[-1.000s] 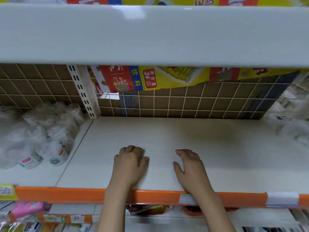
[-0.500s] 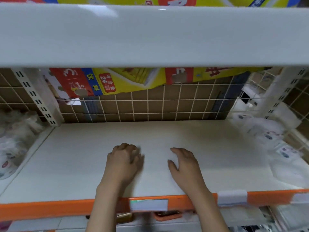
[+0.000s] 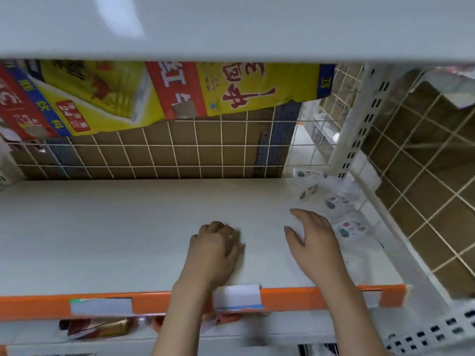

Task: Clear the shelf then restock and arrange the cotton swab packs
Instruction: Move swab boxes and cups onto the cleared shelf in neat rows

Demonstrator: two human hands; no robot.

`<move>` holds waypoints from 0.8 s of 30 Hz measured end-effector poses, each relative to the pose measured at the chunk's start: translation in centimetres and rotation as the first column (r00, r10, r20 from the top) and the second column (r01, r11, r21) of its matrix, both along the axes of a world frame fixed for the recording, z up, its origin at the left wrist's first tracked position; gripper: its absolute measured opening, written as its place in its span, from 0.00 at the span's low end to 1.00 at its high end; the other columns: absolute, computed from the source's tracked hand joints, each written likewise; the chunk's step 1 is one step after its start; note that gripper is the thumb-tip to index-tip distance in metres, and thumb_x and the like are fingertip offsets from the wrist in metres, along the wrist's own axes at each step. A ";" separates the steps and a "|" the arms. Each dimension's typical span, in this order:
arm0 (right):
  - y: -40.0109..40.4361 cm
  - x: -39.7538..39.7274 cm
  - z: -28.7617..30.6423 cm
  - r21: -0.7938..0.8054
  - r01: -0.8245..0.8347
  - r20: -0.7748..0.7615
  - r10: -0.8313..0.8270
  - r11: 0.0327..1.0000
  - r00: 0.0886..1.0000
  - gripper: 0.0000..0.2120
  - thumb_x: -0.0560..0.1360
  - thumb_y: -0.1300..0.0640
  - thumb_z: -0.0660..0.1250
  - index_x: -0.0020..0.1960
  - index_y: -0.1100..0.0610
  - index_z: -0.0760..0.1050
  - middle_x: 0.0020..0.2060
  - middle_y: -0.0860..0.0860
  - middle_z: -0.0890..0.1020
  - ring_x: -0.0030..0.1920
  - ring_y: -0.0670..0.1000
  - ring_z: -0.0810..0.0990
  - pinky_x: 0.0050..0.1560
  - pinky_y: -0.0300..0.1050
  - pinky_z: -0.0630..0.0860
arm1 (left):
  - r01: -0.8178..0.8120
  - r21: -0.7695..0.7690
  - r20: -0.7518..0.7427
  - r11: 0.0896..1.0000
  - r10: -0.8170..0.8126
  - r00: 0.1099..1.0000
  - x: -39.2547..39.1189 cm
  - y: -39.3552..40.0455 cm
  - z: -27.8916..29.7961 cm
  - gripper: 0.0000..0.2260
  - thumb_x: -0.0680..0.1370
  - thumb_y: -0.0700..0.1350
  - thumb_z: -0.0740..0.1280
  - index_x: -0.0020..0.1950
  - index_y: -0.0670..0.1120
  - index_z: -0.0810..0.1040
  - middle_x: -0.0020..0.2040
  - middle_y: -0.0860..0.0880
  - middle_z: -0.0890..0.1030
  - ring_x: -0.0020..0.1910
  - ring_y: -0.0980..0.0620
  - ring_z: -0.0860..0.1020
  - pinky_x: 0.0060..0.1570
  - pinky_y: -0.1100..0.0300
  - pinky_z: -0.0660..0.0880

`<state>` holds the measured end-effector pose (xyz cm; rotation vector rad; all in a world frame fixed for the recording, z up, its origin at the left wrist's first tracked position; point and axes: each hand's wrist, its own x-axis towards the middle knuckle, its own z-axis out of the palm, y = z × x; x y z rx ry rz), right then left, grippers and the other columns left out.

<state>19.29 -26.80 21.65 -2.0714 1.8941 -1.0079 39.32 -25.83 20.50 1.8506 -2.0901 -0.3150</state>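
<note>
The shelf lay bare across its left and middle, so clearing looked nearly finished. The left hand rested there, fingers curled, holding nothing visible. The right hand lay spread, reaching toward cotton swab packs heaped at the right end; gathering them seemed next

dim cool light, glare on upper shelf, motion blur throughout, wide-angle bending at edges
</note>
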 end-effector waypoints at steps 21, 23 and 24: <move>0.3 -11.2 -1.2 0.063 0.122 0.069 -0.126 0.991 0.990 0.18 0.74 0.58 0.66 0.63 0.57 0.74 0.59 0.52 0.77 0.62 0.54 0.72 0.62 0.47 0.68 | 0.139 0.018 0.221 0.990 -0.140 0.965 -15.9 -15.2 3.6 0.29 0.74 0.56 0.69 0.70 0.47 0.64 0.66 0.44 0.72 0.62 0.44 0.72 0.57 0.51 0.73; 0.2 -11.4 -1.3 0.058 0.121 0.064 -0.124 0.991 0.990 0.18 0.74 0.58 0.67 0.63 0.57 0.74 0.59 0.53 0.77 0.61 0.54 0.72 0.62 0.48 0.69 | 0.131 0.057 0.215 0.990 -0.140 0.967 -16.4 -15.5 3.0 0.30 0.74 0.55 0.68 0.72 0.48 0.63 0.64 0.45 0.73 0.61 0.44 0.73 0.55 0.51 0.74; 0.1 -11.4 -1.3 0.058 0.119 0.066 -0.122 0.991 0.990 0.18 0.74 0.58 0.67 0.63 0.58 0.74 0.59 0.53 0.77 0.62 0.54 0.72 0.62 0.48 0.69 | 0.126 0.059 0.217 0.990 -0.135 0.967 -16.6 -15.5 2.8 0.29 0.74 0.54 0.67 0.72 0.48 0.63 0.63 0.45 0.75 0.60 0.44 0.75 0.53 0.52 0.74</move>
